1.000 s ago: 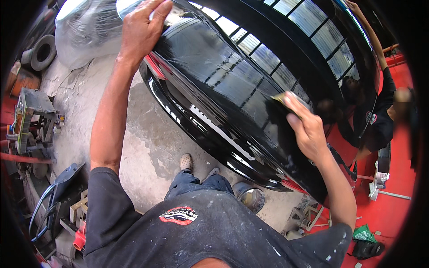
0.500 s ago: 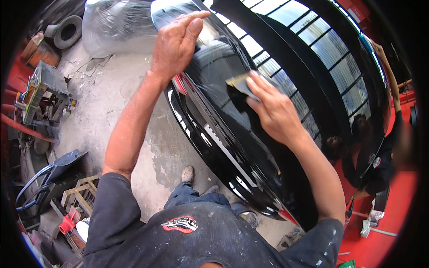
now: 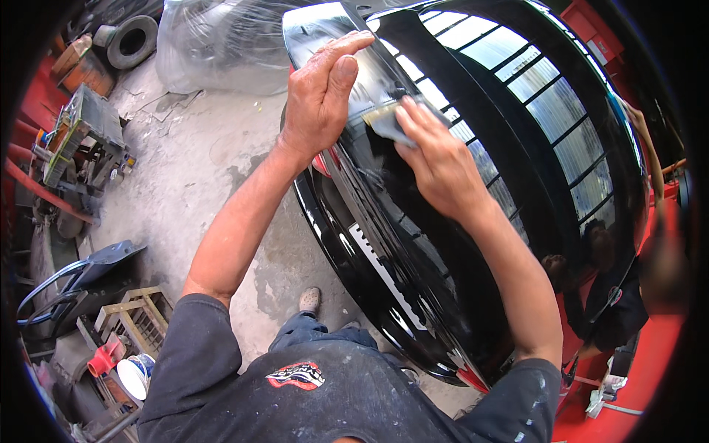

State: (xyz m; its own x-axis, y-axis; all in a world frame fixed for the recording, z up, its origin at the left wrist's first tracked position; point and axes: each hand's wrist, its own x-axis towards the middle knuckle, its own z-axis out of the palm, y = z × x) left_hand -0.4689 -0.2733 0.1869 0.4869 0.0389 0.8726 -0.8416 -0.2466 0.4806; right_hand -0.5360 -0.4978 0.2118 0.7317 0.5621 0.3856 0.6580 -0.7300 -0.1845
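The rear of a glossy black car [image 3: 413,244] lies in front of me, its trunk lid reflecting bright roof panels. My right hand [image 3: 443,159] grips a folded grey cloth with a yellowish edge [image 3: 384,122] and presses it flat on the lid's upper surface. Pale, hazy streaks show on the lid ahead of the cloth. Farther left, my left hand [image 3: 319,100] rests at the lid's rear edge, fingers stretched out to the right and thumb raised, holding nothing. Just below it sits a red tail light [image 3: 322,164].
A plastic-covered shape [image 3: 221,55] and a tyre [image 3: 133,43] stand far left. Nearer are a metal machine [image 3: 85,136], a wooden frame [image 3: 133,321] and a red funnel-like piece [image 3: 106,356]. Another person's arm [image 3: 644,140] touches the car's right side.
My right hand has slid the cloth forward and slightly left along the lid. The view has shifted, so the car and my left hand appear farther right.
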